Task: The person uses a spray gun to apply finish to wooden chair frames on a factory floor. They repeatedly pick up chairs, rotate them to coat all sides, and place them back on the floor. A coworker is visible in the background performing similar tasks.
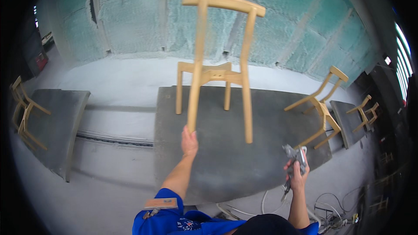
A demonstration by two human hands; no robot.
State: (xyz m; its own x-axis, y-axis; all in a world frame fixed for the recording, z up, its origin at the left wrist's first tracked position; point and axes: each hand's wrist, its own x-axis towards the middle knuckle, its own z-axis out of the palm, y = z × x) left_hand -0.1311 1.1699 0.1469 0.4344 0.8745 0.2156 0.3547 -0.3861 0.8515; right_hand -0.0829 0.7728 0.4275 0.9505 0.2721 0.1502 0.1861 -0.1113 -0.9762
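My left hand [189,143] is closed round the lower end of one leg of a pale wooden chair frame [217,75]. The frame is upright, its curved top rail toward the far wall and no seat panel on it. It stands or hovers over a grey board-topped table [209,165]; I cannot tell whether its other legs touch. Off to the right, my right hand [299,176] is wrapped round the handle of a metal spray gun [296,156], whose nozzle end points up and left. No spray can be made out.
Another chair frame [322,109] is at the table's right edge. Further chair frames stand on a left table [56,117] and a far-right table [344,122]. Hoses [263,202] trail low on the right. Behind is a dusty green filter wall [130,17]; a floor track [115,140] runs between tables.
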